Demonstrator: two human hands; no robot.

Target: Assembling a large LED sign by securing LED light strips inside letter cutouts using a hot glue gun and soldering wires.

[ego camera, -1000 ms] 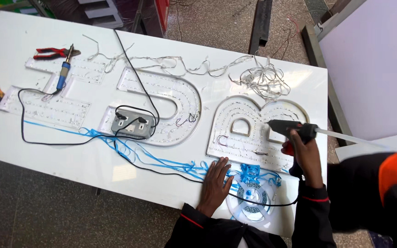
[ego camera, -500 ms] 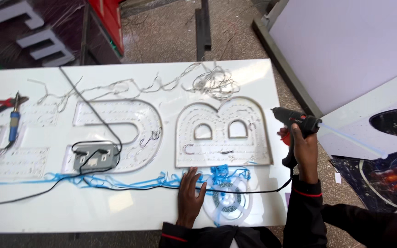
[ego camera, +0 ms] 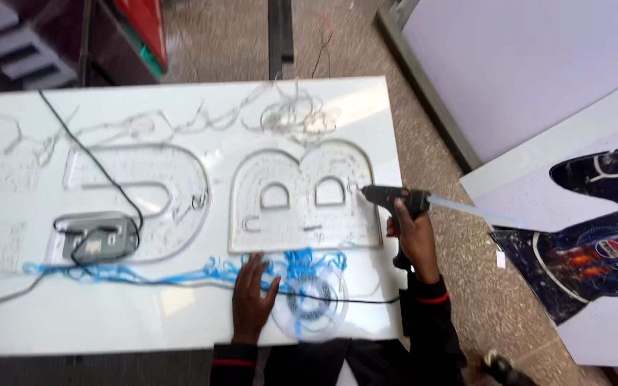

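Compared with half a second ago, the view has drifted right, so the red pliers are gone from sight and the glue gun (ego camera: 393, 198) nozzle now sits at the right edge of the clear letter-shaped sign shell (ego camera: 302, 196). The right hand (ego camera: 415, 239) is clenched around the gun's grip. The left hand (ego camera: 252, 297) lies flat and released on the white bench (ego camera: 144, 314), beside a spool of blue wire (ego camera: 309, 304). A dark, curved printed sign panel (ego camera: 595, 243) lies on the floor to the right, past the bench edge.
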